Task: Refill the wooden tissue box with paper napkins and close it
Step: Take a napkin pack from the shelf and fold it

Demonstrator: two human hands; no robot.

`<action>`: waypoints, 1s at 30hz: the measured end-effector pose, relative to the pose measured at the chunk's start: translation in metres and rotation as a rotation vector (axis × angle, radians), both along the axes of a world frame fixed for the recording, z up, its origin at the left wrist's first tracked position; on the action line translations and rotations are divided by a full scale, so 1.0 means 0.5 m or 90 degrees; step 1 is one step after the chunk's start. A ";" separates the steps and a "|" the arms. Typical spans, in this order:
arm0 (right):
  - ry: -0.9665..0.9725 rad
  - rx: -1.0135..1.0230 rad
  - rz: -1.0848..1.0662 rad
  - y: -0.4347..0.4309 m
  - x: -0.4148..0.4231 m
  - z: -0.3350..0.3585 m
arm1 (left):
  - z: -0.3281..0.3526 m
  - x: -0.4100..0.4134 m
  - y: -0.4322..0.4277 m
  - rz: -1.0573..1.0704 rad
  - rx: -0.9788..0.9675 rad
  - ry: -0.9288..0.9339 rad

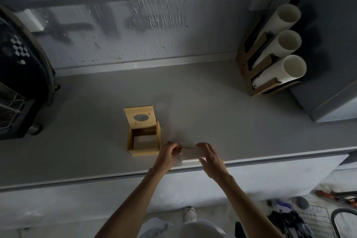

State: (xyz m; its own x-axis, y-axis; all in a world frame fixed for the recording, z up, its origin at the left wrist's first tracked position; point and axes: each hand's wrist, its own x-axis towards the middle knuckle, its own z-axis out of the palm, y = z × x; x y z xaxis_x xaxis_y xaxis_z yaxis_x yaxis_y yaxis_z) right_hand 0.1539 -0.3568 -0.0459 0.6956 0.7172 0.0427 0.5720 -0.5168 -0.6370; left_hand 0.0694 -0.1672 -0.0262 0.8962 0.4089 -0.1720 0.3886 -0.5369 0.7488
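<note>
The wooden tissue box [144, 151] stands on the grey counter, its lid [140, 116] with an oval slot tipped up and back. The inside looks dark, with a pale patch at the bottom. Just right of the box, near the counter's front edge, lies a white stack of paper napkins [190, 154]. My left hand [170, 153] pinches the stack's left end. My right hand [209, 157] grips its right end, fingers curled over the top.
A wooden rack with three tubes of white paper cups [278, 52] stands at the back right against a grey cabinet [332, 44]. A dark machine [21, 75] fills the left side. The counter's front edge [116, 177] runs below my hands. A wire basket [316, 220] sits on the floor, lower right.
</note>
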 end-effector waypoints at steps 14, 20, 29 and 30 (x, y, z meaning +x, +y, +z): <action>0.036 -0.028 -0.035 0.001 -0.011 0.012 | -0.016 -0.057 -0.030 0.167 -0.083 -0.080; 0.025 -0.007 -0.022 -0.003 -0.011 0.011 | -0.029 -0.096 -0.044 0.156 -0.124 -0.084; 0.020 0.001 -0.026 0.002 -0.010 0.007 | -0.013 -0.121 -0.043 0.149 0.077 -0.121; 0.022 -0.001 -0.031 0.003 -0.009 0.007 | -0.005 -0.132 -0.045 0.158 0.089 -0.133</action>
